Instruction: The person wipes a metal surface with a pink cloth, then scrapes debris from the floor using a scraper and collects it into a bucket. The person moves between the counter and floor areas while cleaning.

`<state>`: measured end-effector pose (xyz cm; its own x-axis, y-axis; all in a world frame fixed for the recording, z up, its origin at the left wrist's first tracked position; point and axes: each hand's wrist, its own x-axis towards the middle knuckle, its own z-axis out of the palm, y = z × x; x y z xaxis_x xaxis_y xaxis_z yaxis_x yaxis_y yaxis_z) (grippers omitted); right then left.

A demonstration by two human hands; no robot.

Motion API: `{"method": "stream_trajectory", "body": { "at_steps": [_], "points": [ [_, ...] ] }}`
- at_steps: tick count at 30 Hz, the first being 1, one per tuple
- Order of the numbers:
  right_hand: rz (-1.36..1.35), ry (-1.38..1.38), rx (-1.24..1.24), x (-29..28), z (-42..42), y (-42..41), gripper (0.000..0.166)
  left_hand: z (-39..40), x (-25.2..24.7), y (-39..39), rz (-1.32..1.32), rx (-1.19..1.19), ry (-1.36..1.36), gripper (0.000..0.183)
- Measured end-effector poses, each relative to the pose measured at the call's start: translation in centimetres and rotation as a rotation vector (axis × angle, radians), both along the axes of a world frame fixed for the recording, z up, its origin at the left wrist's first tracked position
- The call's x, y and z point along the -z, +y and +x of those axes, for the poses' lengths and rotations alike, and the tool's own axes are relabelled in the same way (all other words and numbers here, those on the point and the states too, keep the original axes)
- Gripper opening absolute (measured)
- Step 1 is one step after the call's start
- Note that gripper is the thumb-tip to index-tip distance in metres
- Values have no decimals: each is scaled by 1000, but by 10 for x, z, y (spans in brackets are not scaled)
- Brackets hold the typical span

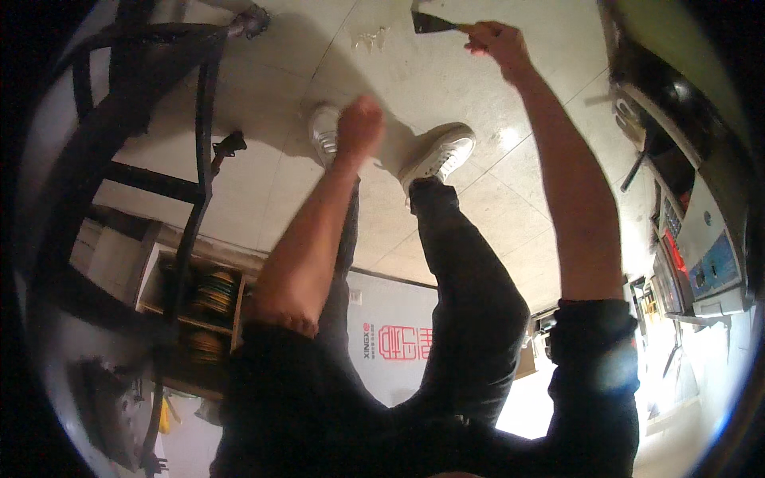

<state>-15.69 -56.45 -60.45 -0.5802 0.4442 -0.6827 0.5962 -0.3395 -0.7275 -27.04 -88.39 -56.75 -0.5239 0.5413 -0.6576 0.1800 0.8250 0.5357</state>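
My right hand [499,46], at the top of the view, is closed on the handle of a scraper [433,24] with a dark, flared blade. To the left of that blade, a pale, wet-looking patch [370,39] marks the tiled floor [418,77]. In mid-picture my left hand [360,130] is a blurred, curled fist above one white shoe [323,131]; whether anything small is inside it, I cannot tell. The other white shoe [445,152] stands to its right, between my two forearms.
A black metal frame [203,119] rises at the left, with a dark clamp-like object [229,146] beside it. Stacked round items [214,293] fill a shelf behind it. Along the right side stand a cabinet [714,263] and a red object [674,251]. A printed white panel [388,299] shows between my legs.
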Motion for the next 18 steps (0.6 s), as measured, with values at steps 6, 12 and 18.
{"method": "stream_trajectory", "body": {
  "at_steps": [6,12,18],
  "points": [
    [82,-37,-220,3,-33,10,35,-64,87,31,215,-379,-13,50],
    [34,-12,-159,21,-28,-12,35,-53,116,48,257,-255,80,63],
    [-24,10,-90,28,-27,-38,34,-35,112,55,262,-231,230,68]
  ]
}}
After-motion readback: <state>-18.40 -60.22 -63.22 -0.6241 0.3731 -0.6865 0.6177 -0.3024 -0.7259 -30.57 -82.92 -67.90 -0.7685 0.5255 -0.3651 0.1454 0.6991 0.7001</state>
